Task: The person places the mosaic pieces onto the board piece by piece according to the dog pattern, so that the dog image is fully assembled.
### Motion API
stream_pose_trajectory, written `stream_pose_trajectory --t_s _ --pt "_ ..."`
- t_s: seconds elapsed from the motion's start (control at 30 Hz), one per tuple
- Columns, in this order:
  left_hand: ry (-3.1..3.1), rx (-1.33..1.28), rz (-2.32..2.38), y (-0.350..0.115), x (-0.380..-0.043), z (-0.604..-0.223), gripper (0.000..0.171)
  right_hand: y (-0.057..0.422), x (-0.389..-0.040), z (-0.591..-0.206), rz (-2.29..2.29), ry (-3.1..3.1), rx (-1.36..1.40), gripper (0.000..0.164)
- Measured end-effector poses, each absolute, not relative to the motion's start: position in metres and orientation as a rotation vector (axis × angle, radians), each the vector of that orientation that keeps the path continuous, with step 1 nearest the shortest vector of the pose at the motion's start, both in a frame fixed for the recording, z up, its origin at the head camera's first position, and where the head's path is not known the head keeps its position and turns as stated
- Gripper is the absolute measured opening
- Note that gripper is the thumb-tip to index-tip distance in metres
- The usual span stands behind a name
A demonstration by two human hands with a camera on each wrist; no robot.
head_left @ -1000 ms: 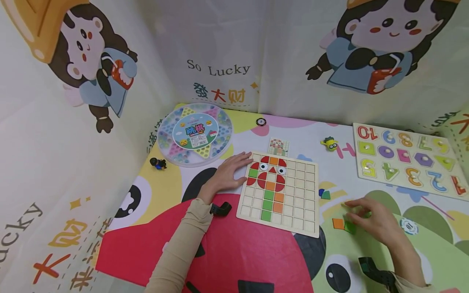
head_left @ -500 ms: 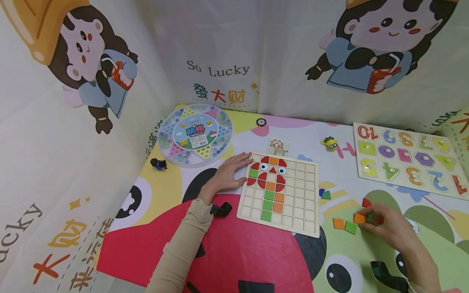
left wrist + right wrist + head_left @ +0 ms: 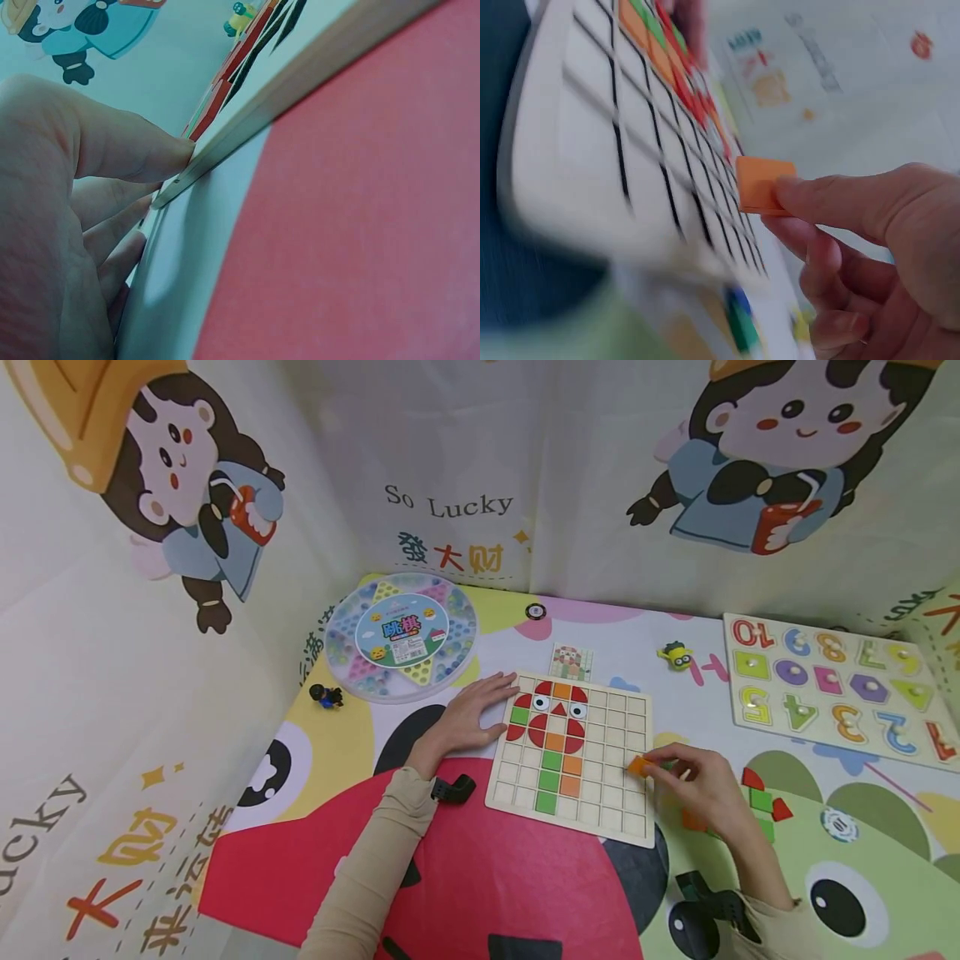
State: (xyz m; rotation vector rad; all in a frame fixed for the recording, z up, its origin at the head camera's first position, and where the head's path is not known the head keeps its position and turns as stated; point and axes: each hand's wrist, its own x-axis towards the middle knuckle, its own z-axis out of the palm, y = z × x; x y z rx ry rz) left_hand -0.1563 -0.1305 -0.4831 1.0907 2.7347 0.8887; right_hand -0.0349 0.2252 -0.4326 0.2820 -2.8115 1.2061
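Right hand pinched a flat orange square tile by one side over the right edge of the pale wooden grid board, left hand touching its left edge, fingers outstretched; likeliest mishap: a slipping pinch dropping the tile askew.

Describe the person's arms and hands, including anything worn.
The left hand and right hand are ungloved. The left sleeve is beige and creased; the right sleeve, also beige, shows only partly. A black device sits near each wrist.
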Motion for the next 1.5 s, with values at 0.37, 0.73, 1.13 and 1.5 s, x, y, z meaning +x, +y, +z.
stream_pose_trajectory --t_s 0.37,0.73,1.13,1.5 --pt "2.720 1.082 0.880 -0.131 -0.156 -0.482 0.064 0.177 -0.056 -0.448 1.284 -2.911 0.356 0.010" --pt "2.732 1.061 0.873 -0.130 -0.156 -0.481 0.064 0.175 -0.055 -0.446 1.137 -2.954 0.354 0.012" --pt "2.728 1.046 0.862 -0.131 -0.154 -0.480 0.065 0.245 -0.024 -0.430 1.098 -2.905 0.285 0.018" --pt "2.726 1.053 0.889 -0.131 -0.154 -0.479 0.065 0.277 -0.001 -0.438 0.951 -3.082 0.360 0.026"
